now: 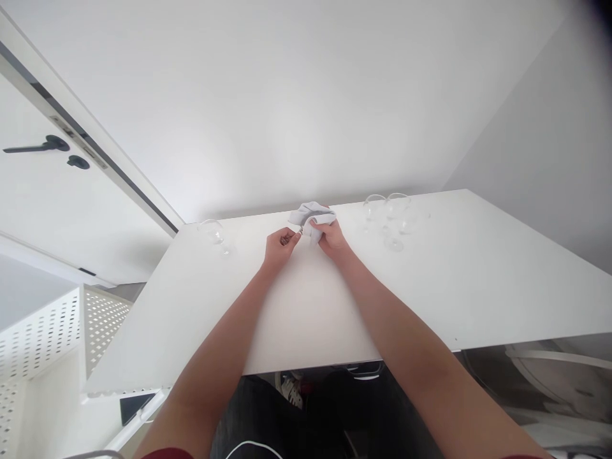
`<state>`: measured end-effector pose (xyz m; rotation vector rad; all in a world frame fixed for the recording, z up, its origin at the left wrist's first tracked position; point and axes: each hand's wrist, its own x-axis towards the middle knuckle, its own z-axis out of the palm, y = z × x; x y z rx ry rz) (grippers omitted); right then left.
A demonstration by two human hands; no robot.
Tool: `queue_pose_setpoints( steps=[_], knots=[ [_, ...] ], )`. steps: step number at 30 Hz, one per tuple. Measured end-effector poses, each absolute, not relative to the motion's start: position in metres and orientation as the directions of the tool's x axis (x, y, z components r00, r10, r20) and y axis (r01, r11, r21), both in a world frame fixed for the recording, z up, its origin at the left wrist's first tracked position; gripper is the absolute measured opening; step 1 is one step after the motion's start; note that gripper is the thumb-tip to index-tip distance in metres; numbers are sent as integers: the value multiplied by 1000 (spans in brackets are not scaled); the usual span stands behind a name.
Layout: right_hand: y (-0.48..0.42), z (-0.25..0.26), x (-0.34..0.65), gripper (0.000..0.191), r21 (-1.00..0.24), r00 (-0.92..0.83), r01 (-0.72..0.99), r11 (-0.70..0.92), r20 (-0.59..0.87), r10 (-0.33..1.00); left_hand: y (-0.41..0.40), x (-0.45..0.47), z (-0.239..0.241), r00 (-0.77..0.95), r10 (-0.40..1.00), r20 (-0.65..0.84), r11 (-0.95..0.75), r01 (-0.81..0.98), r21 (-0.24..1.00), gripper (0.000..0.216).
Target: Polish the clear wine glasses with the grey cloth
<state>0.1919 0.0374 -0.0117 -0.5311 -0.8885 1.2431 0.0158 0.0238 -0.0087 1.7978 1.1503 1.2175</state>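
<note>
Both my hands meet over the far middle of the white table (306, 299). In my right hand (333, 238) is a light grey cloth (313, 211), bunched up and folded over itself. My left hand (281, 246) is closed just left of the cloth, its thumb and fingers pinching what looks like the stem of a wine glass (301, 230). Only a small shiny, clear part of that glass shows; the cloth and fingers hide the rest.
A clear stemmed glass (216, 234) stands near the table's far left corner. To the right of my hands stand more clear stemmed glasses (396, 210), close together. A white wall (287, 95) rises behind the table. A door handle (41, 145) is at left.
</note>
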Motion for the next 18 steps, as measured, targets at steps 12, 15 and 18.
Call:
queue_pose_setpoints(
  steps=[12, 15, 18],
  knots=[
    [36, -11, 190, 21, -804, 180, -500, 321, 266, 947, 22, 16, -9, 189, 913, 362, -405, 312, 859, 35],
    [36, -11, 191, 23, -803, 190, -490, 340, 282, 940, 22, 17, -9, 204, 905, 374, -424, 334, 842, 34],
    [35, -11, 194, 32, -785, 176, -511, 350, 303, 936, 22, 17, -10, 210, 897, 390, -442, 354, 824, 33]
  ],
)
